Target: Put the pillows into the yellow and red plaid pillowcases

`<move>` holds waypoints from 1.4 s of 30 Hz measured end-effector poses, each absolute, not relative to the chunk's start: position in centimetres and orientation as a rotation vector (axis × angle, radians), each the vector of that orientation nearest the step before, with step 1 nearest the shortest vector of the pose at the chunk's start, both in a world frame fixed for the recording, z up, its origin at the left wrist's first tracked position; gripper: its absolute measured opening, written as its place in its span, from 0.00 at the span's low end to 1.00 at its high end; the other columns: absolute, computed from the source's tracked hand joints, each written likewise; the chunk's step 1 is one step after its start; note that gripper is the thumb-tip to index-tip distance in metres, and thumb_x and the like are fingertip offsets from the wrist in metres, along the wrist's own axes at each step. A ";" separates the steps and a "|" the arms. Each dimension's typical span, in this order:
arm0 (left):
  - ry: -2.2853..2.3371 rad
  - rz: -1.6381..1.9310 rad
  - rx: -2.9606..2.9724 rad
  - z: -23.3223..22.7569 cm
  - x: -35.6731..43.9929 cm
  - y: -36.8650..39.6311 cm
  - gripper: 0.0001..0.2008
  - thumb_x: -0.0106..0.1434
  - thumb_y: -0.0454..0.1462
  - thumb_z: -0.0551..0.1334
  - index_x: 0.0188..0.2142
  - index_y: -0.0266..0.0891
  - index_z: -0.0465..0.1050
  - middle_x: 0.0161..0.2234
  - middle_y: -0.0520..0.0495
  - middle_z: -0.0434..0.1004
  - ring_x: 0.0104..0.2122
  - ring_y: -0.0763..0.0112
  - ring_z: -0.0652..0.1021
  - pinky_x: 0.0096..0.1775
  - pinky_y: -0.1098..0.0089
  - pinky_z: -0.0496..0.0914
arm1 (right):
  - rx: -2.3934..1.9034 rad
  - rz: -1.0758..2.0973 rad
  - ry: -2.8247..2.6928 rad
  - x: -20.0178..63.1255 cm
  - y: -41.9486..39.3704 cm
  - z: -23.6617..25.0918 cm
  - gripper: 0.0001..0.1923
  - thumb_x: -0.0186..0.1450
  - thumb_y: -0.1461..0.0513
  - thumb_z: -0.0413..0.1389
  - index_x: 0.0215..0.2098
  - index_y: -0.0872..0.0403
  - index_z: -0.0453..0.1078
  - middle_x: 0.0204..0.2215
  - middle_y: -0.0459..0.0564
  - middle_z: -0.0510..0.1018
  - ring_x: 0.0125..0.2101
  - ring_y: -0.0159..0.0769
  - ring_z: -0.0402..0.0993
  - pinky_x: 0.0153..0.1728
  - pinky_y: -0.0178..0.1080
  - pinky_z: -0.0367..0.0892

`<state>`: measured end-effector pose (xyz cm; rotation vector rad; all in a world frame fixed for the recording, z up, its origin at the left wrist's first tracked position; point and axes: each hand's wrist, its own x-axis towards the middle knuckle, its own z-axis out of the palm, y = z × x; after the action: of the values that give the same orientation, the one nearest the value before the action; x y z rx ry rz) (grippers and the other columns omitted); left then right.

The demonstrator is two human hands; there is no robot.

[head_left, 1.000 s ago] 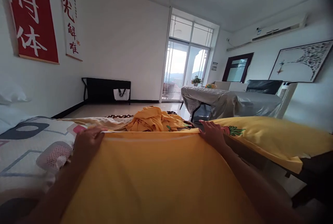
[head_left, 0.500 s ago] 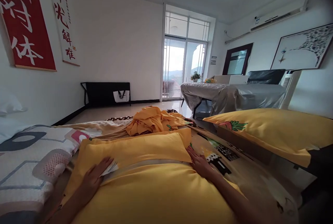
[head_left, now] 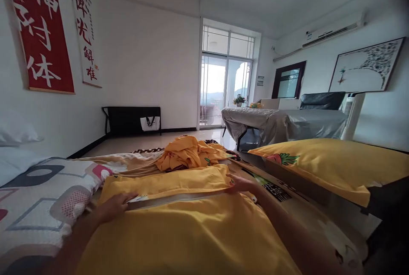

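Note:
A yellow pillow (head_left: pixel 185 236) in a yellow pillowcase lies across the bed right in front of me. Its open end has a flap (head_left: pixel 166 181) lying flat beyond a pale seam. My left hand (head_left: pixel 113 205) rests flat at the left end of that seam, fingers touching the cloth. My right hand (head_left: pixel 239 184) lies on the right end of the flap, fingers on its edge. Whether either hand grips the cloth is unclear.
A crumpled yellow cloth (head_left: pixel 188 153) lies further down the bed. A second yellow pillow (head_left: pixel 332 162) with a carrot print sits at the right. A patterned quilt (head_left: pixel 41 198) lies at the left. Beyond stand a covered table (head_left: pixel 281 123) and a black bench (head_left: pixel 131 117).
A second ago both hands held the pillowcase's edge up high. They dropped it onto the bed, the flap now lies flat, and both hands rest along the seam.

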<state>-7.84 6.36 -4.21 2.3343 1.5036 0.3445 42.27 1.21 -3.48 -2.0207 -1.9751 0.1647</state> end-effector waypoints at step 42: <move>1.434 1.123 2.007 -9.3 -8.5 2.8 0.09 0.52 0.35 0.57 0.34 0.38 0.71 0.31 0.49 0.74 0.31 0.68 0.74 0.35 0.70 0.68 | -0.941 -0.196 -2.371 9.1 3.5 -10.7 0.07 0.68 0.63 0.53 0.34 0.51 0.73 0.32 0.46 0.80 0.36 0.34 0.71 0.41 0.39 0.57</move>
<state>-8.52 2.77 -9.26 2.0074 1.4343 1.1233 9.15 3.54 -10.67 -0.9415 -2.3709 -0.1965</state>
